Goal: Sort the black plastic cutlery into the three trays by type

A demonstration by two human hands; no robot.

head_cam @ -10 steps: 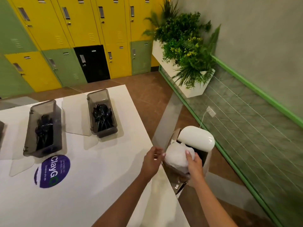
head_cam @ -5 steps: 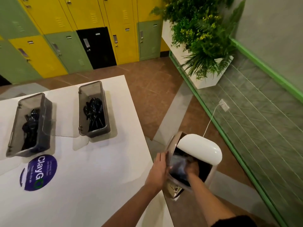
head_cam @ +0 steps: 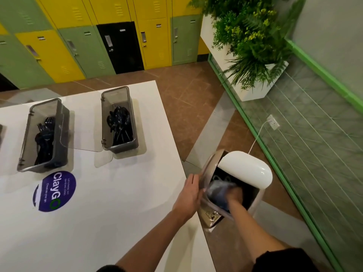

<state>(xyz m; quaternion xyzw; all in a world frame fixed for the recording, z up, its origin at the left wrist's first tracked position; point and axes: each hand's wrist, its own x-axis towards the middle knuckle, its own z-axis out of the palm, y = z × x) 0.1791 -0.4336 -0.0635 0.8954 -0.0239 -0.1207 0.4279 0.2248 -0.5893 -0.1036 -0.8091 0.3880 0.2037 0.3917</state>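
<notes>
Two grey trays stand on the white table (head_cam: 110, 222). The right tray (head_cam: 116, 93) holds black spoons (head_cam: 118, 122). The left tray (head_cam: 26, 134) holds black forks (head_cam: 44, 138). A third tray (head_cam: 0, 132) barely shows at the left edge. My left hand (head_cam: 188, 197) presses flat against the swing flap (head_cam: 208, 169) of a bin beside the table's right edge. My right hand (head_cam: 234, 195) is down inside the bin opening, fingers curled into a crumpled pale plastic bag (head_cam: 216, 188). That hand is dim and blurred.
The bin has a white domed lid (head_cam: 245, 167) and stands on the brown floor. A purple round sticker (head_cam: 54, 191) is on the table. A white planter (head_cam: 253, 89) with greenery, a glass wall with a socket (head_cam: 273, 122), and coloured lockers (head_cam: 78, 46) surround the area.
My right hand has pushed the white bag from above the bin down into its opening. My left hand moved onto the flap and holds it open. The view has tilted downward.
</notes>
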